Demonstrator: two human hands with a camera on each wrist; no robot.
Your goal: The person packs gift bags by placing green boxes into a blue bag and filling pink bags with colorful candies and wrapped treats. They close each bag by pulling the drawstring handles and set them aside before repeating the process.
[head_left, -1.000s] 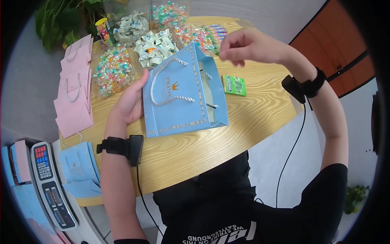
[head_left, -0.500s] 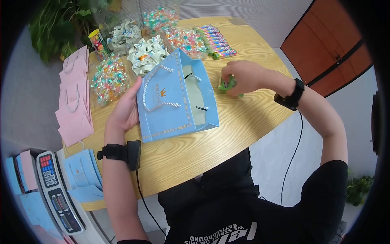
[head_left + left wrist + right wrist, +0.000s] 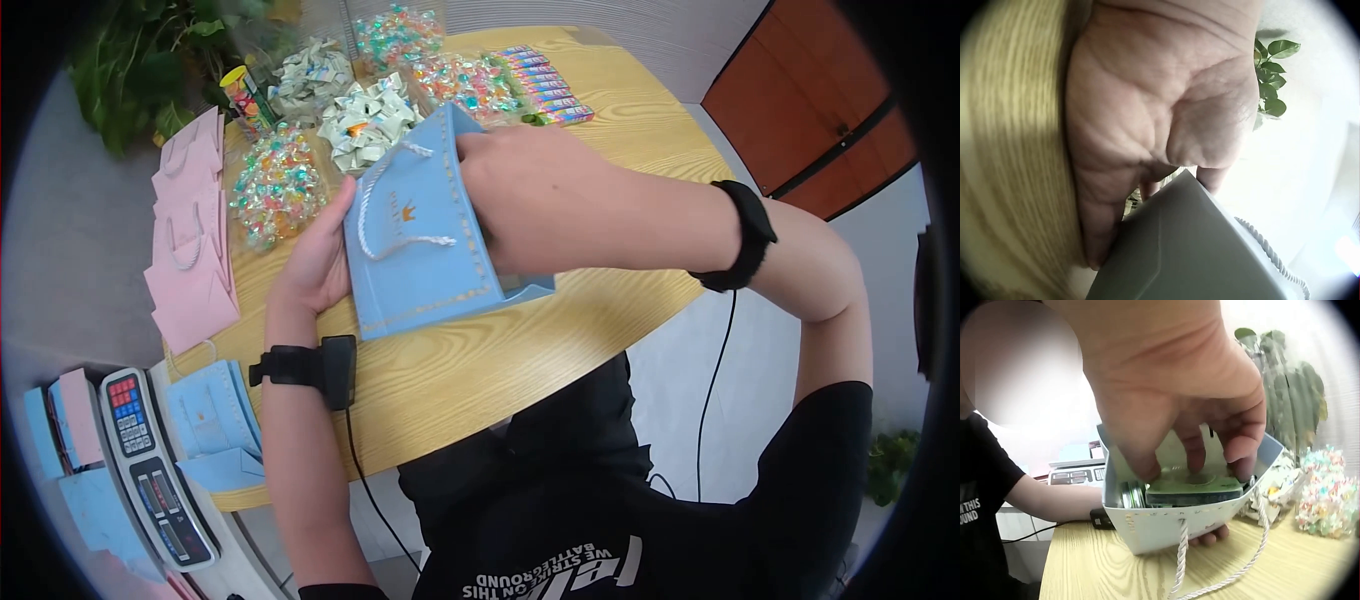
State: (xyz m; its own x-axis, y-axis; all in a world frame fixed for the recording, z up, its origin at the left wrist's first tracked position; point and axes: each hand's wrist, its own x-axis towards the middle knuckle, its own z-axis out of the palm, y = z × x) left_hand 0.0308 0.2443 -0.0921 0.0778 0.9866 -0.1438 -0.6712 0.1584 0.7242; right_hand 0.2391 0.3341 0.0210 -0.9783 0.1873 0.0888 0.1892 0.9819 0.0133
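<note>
A light blue paper gift bag (image 3: 410, 290) with white rope handles and a gold crown leans tilted on the wooden table, its mouth toward the right. My left hand (image 3: 318, 262) grips the bag near its base, thumb on the printed face and fingers on the underside. Through the bag's mouth reaches my right hand (image 3: 540, 195), its fingertips hidden in the head view. In the right wrist view those fingers hold a flat green box (image 3: 1197, 490) just inside the rim, with silvery-green wrapped items (image 3: 1132, 495) beside it.
Bins of wrapped candies (image 3: 280, 185) and white packets (image 3: 368, 125) stand behind the bag, with a canister (image 3: 245, 95) and colourful stick packs (image 3: 550, 85). Pink bags (image 3: 190, 240) lie left; folded blue bags (image 3: 215, 410) and a scale (image 3: 160, 470) are nearer.
My right hand came down to the green box on the table, picked it up and carried it left into the bag's mouth. My left hand keeps its grip on the bag.
</note>
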